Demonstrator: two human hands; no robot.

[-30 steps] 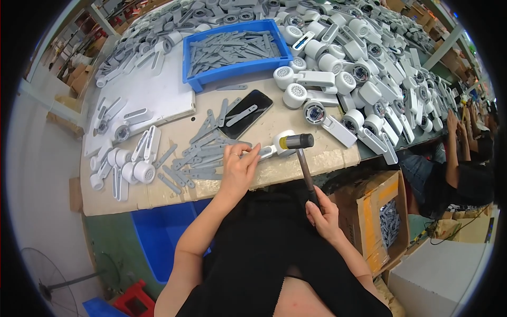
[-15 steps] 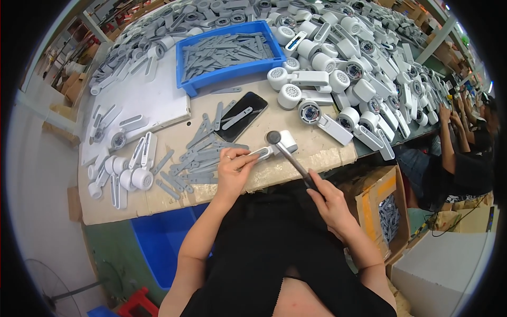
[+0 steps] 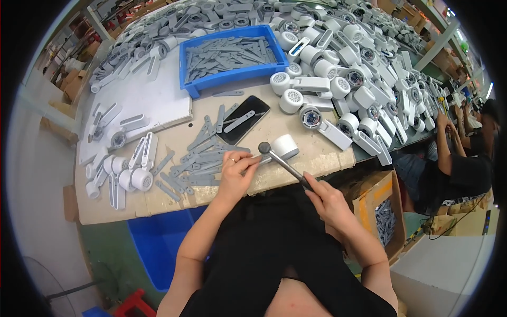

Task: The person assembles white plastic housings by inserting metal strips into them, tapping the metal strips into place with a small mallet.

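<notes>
My right hand (image 3: 329,199) is closed round the dark grip of a hammer (image 3: 285,166). The hammer's round head sits just beside the fingers of my left hand (image 3: 236,173), over the handle of a white handheld-fan body (image 3: 285,145). My left fingers pinch that handle at the table's front edge; the fan's round white end points away to the right. Whether the hammer touches the handle, I cannot tell. A loose pile of flat grey strips (image 3: 203,158) lies beside my left hand. Behind it is a black phone (image 3: 247,119) with a grey strip across it.
A blue tray (image 3: 191,84) of grey strips stands at the back. White fan bodies (image 3: 322,84) heap up at the right, and several more (image 3: 141,179) lie at the left. Below the right table edge is a cardboard box (image 3: 364,211). Another person (image 3: 449,164) sits far right.
The hammer head has shifted left and slightly down, closer to my left fingers. My right hand has moved a little with it. My left hand keeps hold of the fan body.
</notes>
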